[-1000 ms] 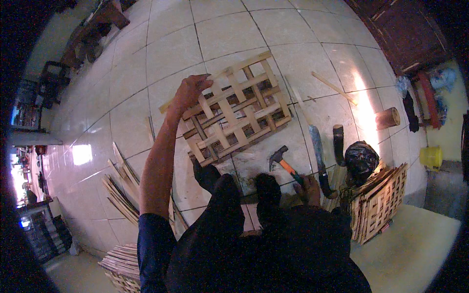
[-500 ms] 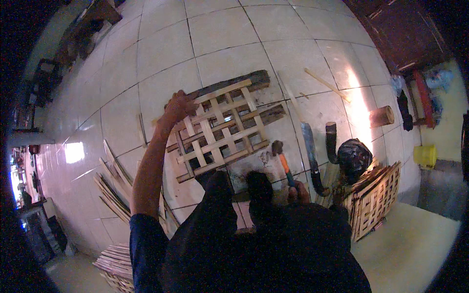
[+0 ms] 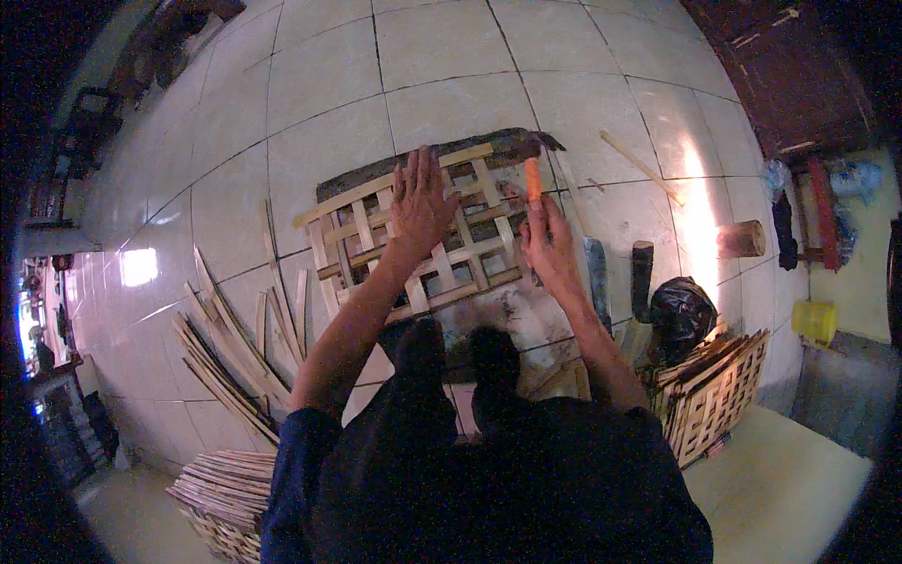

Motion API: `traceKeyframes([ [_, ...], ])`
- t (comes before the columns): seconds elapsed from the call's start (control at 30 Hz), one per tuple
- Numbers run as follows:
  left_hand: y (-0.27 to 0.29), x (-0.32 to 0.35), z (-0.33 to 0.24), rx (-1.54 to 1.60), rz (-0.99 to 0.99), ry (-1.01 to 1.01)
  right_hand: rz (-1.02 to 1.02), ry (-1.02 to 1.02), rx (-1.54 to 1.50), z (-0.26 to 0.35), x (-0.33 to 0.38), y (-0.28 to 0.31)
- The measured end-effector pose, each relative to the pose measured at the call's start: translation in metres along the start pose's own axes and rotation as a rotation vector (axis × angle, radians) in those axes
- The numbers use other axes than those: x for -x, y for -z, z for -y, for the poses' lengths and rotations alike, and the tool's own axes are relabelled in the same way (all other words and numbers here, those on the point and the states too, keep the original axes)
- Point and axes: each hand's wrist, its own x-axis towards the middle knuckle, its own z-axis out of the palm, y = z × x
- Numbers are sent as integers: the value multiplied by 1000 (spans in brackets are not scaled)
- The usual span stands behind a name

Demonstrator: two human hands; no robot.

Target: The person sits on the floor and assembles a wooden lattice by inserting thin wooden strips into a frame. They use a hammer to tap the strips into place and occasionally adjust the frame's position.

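Observation:
A woven lattice panel of flat bamboo strips [image 3: 467, 252] lies in front of my feet, its far edge over a dark wooden board [image 3: 357, 182]. My left hand [image 3: 423, 209] rests flat on the panel near the middle of that edge, fingers stretched out. In my right hand [image 3: 550, 240] is a hammer [image 3: 534, 179], gripped by its orange and dark handle. Its head is beside the panel's far right corner, over the board's right end. Whether the head touches anything, I cannot tell.
Loose bamboo strips [image 3: 230, 329] lie at left, above a stack of woven panels [image 3: 221, 493]. To the right are a machete-like blade [image 3: 596, 273], a black plastic bag [image 3: 683, 308], a short log [image 3: 740, 239] and more woven panels [image 3: 719, 390]. A yellow container [image 3: 814, 321] stands farther right.
My right hand has brought the hammer up from near my right foot to the panel's far right corner. My left hand has moved right from the far left corner and flattened out.

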Motion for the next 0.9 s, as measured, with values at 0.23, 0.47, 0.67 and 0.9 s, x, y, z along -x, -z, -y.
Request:
traceKeyframes([
  [0.23, -6, 22, -2, 25, 80, 33, 117, -239, -190, 14, -35, -29],
  [0.47, -19, 22, 3, 96, 37, 35, 121, 198, 647, -23, -56, -57],
  [0.67, -14, 20, -2, 132, 89, 74, -127, 166, 402, 23, -47, -53],
  [0.9, -19, 21, 0, 66, 158, 123, 36, 288, 617, -2, -53, -60],
])
